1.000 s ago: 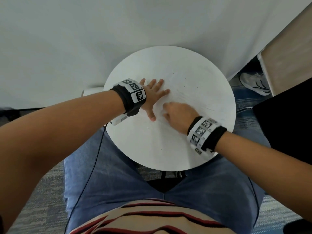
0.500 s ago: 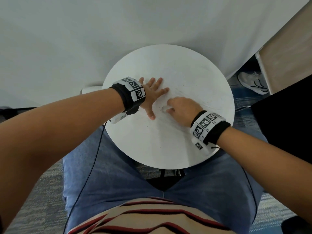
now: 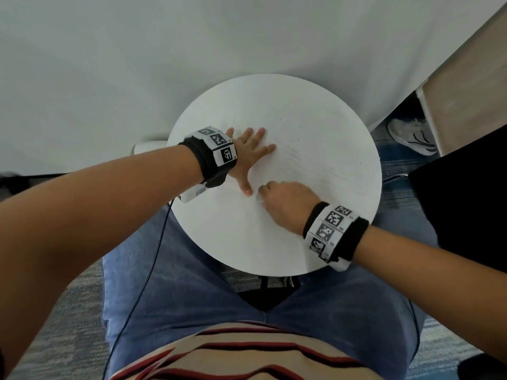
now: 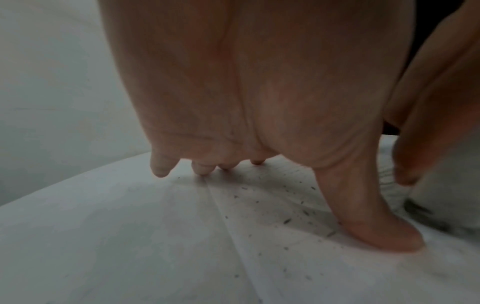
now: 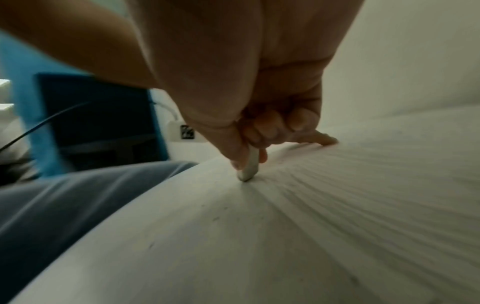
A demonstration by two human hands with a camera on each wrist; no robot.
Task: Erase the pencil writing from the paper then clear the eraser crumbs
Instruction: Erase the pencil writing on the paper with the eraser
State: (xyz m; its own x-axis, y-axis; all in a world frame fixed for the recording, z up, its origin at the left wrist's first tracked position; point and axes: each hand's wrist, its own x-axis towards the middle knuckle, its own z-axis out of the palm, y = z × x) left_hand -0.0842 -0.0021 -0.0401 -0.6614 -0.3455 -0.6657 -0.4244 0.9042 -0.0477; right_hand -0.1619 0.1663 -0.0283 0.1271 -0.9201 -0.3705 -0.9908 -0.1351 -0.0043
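**Two hands on sheet, erasing mid-stroke**

Head view. Left hand (image 3: 248, 153) flat, fingers spread and straight, pressing the paper (image 3: 315, 160) onto the round white surface (image 3: 233, 237). Right hand (image 3: 285, 204) curled just beside the left thumb, nearer the body. Versus half a second ago: right hand pulled back toward the body and slightly leftward; one second ago it sat about where it sits now. Read as one full back-and-forth rubbing stroke. Left hand unchanged throughout. Faint ruled lines visible on the sheet; pencil writing too faint to make out from here. Shoe (image 3: 411, 137) on the floor at far right.

Left wrist view. Fingertips (image 4: 161, 170) and thumb down on the paper, holding nothing. Dark eraser crumbs (image 4: 287, 221) scattered around the thumb, mostly on the side toward the right hand. Sheet edge or crease running away from the camera. Right hand blurred at the frame edge.

Right wrist view. Eraser (image 5: 249, 166), a thin pale piece, pinched between thumb and curled fingers, tip touching the paper. Ruled lines streaked by motion blur. A few dark specks on the sheet nearer the camera.

Judgement: erasing step in progress, not finished; crumbs building up, clearing not yet begun. Risk: sheet buckling if the left hand's pressure eases.
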